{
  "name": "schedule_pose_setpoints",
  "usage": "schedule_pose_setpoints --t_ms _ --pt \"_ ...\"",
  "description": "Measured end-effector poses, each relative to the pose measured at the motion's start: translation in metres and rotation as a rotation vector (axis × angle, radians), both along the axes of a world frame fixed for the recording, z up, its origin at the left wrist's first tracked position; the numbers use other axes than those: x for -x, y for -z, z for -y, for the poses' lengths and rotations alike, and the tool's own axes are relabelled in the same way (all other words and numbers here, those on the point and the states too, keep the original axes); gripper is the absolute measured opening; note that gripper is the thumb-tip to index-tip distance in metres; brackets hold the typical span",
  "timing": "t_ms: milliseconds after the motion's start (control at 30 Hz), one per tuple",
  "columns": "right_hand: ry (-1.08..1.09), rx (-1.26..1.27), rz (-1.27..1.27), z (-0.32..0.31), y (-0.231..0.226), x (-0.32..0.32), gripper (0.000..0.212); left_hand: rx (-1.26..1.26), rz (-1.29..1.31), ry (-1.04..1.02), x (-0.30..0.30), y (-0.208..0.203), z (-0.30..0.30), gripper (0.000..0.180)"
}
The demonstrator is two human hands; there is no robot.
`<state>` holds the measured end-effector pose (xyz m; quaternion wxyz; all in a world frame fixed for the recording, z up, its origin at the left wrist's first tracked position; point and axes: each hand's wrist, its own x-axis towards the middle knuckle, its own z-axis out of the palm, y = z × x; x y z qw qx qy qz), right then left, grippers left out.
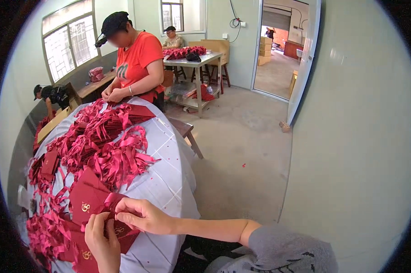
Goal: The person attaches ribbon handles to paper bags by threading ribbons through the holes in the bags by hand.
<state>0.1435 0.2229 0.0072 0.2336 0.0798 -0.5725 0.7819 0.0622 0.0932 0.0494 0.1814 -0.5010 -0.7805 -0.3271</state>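
My left hand (102,239) and my right hand (146,217) meet over the near end of a cloth-covered table. Both have their fingertips pinched together on a pink-red ribbon (111,199) at the edge of a dark red flat pouch (127,233), which bears a gold emblem. My fingers partly cover the ribbon, so its loop or knot cannot be made out. Just beyond lies another dark red pouch (83,195) with a gold emblem. One more pouch (86,260) shows beside my left wrist.
Heaps of ribboned red pouches (96,136) cover much of the white tablecloth (162,191). Across the table a co-worker in a red shirt (139,57) handles pouches. A stool (182,127) stands at the table's right side. Farther back are a metal worktable (205,60) and an open door (305,68).
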Motion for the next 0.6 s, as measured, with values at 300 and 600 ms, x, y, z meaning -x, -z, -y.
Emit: schedule_pose_setpoints --t_ms 300,600 --pt "0.186 -0.218 -0.048 -0.002 0.010 0.014 0.010 0.082 -0.020 0.020 -0.002 -0.005 0.001 0.036" --pt "0.208 -0.273 -0.045 -0.003 0.011 0.016 0.009 0.057 0.173 -0.049 -0.003 -0.003 0.002 0.039"
